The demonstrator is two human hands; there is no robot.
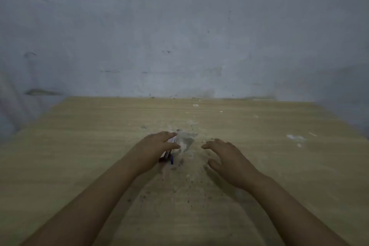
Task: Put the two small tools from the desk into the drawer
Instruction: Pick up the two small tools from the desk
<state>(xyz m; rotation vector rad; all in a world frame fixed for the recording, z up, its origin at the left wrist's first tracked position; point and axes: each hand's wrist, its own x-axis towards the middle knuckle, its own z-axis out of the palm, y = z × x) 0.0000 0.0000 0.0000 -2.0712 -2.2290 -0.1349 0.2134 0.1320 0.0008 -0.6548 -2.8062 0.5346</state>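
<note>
Two small thin tools lie on the wooden desk (pixel 79 146) under my left hand (pixel 153 146): one with a dark red handle (pixel 162 159), one with a blue handle (pixel 172 159). The left hand covers their upper parts, fingers extended over them; whether it grips them is unclear. My right hand (pixel 225 158) hovers just above the desk to the right, fingers spread and curved, holding nothing. No drawer is in view.
The desk's middle is covered in pale dust and small crumbs (pixel 185 142). A white smear (pixel 295 138) sits at the right. A stained grey wall (pixel 179 36) stands right behind the desk's far edge.
</note>
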